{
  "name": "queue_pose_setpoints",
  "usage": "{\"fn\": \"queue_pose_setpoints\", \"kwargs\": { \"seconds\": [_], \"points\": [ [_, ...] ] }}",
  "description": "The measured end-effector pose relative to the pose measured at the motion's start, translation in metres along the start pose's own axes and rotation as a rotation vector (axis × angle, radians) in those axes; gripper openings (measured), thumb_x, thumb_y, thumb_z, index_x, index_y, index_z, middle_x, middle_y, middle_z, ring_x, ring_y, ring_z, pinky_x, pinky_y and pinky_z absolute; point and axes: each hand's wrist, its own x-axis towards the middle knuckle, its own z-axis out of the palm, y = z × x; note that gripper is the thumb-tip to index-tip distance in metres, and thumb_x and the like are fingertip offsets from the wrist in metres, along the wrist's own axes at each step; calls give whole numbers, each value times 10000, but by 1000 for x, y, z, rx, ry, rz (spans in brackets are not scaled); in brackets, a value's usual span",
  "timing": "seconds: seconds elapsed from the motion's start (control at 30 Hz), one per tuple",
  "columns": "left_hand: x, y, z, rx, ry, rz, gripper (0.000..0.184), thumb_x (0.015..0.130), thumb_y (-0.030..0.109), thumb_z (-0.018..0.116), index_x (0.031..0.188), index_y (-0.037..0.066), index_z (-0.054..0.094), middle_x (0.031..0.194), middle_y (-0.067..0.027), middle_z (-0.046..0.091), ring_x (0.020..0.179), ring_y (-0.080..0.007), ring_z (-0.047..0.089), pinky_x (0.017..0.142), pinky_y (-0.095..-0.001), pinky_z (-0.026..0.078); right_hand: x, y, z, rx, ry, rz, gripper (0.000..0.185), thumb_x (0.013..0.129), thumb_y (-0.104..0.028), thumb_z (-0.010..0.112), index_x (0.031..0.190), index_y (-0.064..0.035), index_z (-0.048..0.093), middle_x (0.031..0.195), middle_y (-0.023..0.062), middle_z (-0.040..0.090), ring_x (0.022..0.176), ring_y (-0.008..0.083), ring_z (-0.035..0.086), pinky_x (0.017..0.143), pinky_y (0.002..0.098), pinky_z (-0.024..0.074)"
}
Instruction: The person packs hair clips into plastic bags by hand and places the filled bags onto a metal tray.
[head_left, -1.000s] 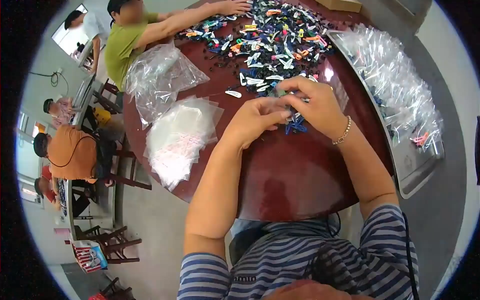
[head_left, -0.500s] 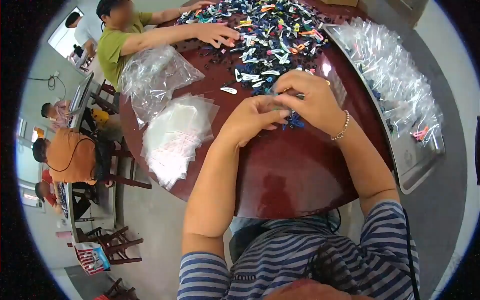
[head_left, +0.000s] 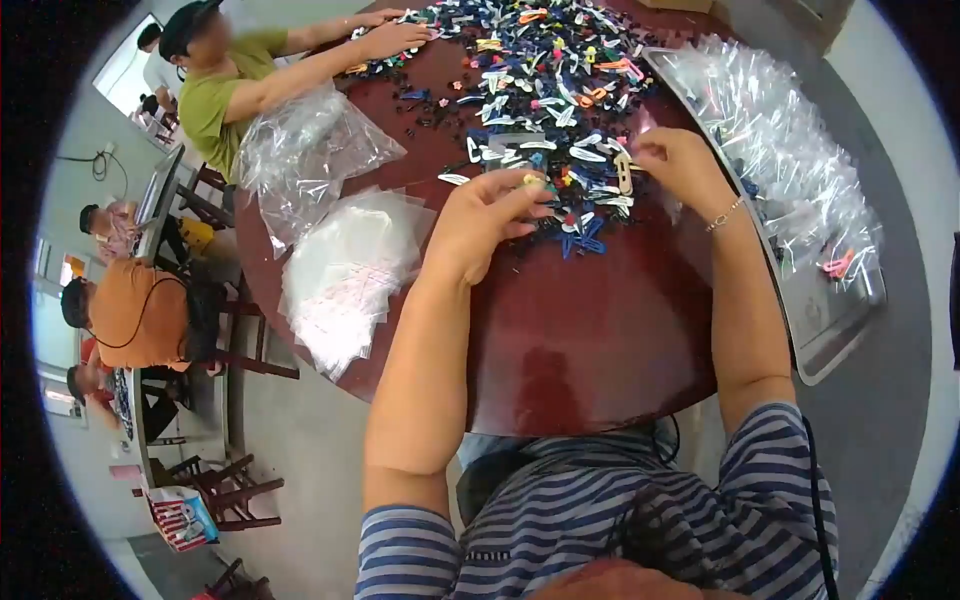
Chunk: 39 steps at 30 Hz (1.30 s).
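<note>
I see the left hand [head_left: 490, 215] pinching a yellowish piece [head_left: 534, 181]; a beige clip [head_left: 625, 175] lies left of the right hand [head_left: 685, 170], whose grip I can't tell. Print on the bags [head_left: 350, 265]: illegible.

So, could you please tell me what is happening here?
The left hand is at a heap of hair clips, its grasp hard to make out; the right hand is beside a beige clip. Clear bags lie left of them, a tray of clear packets right, and a co-worker in green reaches to the heap.

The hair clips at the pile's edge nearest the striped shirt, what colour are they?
Those hair clips are blue, clearest in the head view.
</note>
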Motion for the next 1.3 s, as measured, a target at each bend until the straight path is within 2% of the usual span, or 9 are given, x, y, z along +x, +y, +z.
{"fn": "queue_pose_setpoints", "kwargs": {
  "seconds": [0.1,0.23,0.37,0.5,0.67,0.77,1.13,1.2,1.3],
  "points": [
    [1,-1,-1,8,16,7,264,871,211,663,1082,56,626,968,-58,676,830,-124,634,699,-241,476,1,3,10,10,-134,-19,202,779,-71,662,960,19,658,868,138,681,771,179,663,699,295,512],
    [-2,1,-1,21,19,19,267,876,226,659,1075,52,622,987,-70,678,843,-129,635,711,-245,479,1,-3,31,62,-15,-83,189,781,-88,662,933,23,651,814,133,653,699,203,643,665,308,510],
    [0,-1,-1,57,21,13,281,880,239,656,1080,48,615,1004,-82,678,857,-132,635,721,-254,488,-2,-9,39,-316,89,-166,225,734,-71,614,948,-46,675,983,144,639,947,311,597,869,398,467],
    [-1,-2,0,64,19,17,271,880,238,656,1077,55,618,1004,-79,678,854,-129,634,719,-254,485,-2,-6,36,-203,52,-119,227,731,-50,593,940,-54,680,973,135,642,934,327,588,862,420,458],
    [-1,-3,1,78,21,15,257,879,242,655,1067,68,627,998,-75,681,858,-127,631,726,-263,477,-2,-13,35,-89,106,-234,202,720,-86,694,905,-14,658,801,138,641,775,287,624,712,373,501],
    [-1,-2,0,72,15,16,259,877,244,657,1066,70,629,998,-77,682,863,-128,631,732,-266,475,-5,-20,37,31,18,-176,205,738,-142,684,911,-34,663,869,131,655,845,312,617,786,406,485],
    [0,-3,1,79,17,9,265,880,227,653,1083,60,620,998,-78,681,861,-131,632,731,-263,477,-2,-21,49,21,52,-252,200,758,-158,684,908,-34,640,885,143,638,780,319,622,709,399,498],
    [0,-3,1,78,22,7,268,879,224,653,1086,57,617,997,-78,681,860,-132,633,729,-262,477,-2,-23,44,100,36,-85,164,764,-127,678,890,-36,628,809,132,632,702,288,621,648,368,500],
    [-2,-2,0,69,28,14,264,876,223,658,1076,56,621,990,-75,683,854,-131,634,724,-263,480,0,-20,48,229,230,-201,164,780,-85,689,913,-23,615,716,75,614,602,166,585,575,290,467]
  ]
}}
